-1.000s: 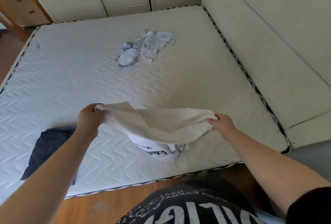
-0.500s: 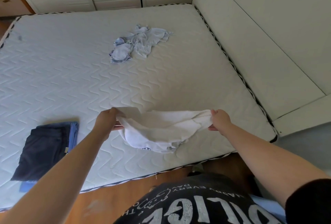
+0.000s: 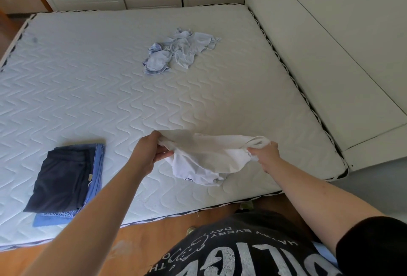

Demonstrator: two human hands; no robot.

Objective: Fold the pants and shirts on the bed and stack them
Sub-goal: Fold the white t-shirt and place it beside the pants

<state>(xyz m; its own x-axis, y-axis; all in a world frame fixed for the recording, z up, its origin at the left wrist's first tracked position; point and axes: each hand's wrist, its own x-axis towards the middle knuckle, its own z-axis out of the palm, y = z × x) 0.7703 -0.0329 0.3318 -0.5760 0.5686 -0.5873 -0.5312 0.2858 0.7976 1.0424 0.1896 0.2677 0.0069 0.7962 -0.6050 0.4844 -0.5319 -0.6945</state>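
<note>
White shirt (image 3: 204,156) stretched between both hands above the mattress (image 3: 110,99) near edge.
Left hand (image 3: 146,154) and right hand (image 3: 265,154) each pinch an end, fingers curled; folded dark stack (image 3: 66,181) on the mattress's near left, crumpled pale garment (image 3: 178,53) mid-mattress.

Folded stack (image 3: 66,178) left; crumpled garment (image 3: 180,52) behind shirt (image 3: 207,156).

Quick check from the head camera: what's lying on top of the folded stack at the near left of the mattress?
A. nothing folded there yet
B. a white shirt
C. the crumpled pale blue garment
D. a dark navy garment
D: the dark navy garment lies on top of a blue folded piece, while the white shirt hangs between the left hand and the right hand.
</note>
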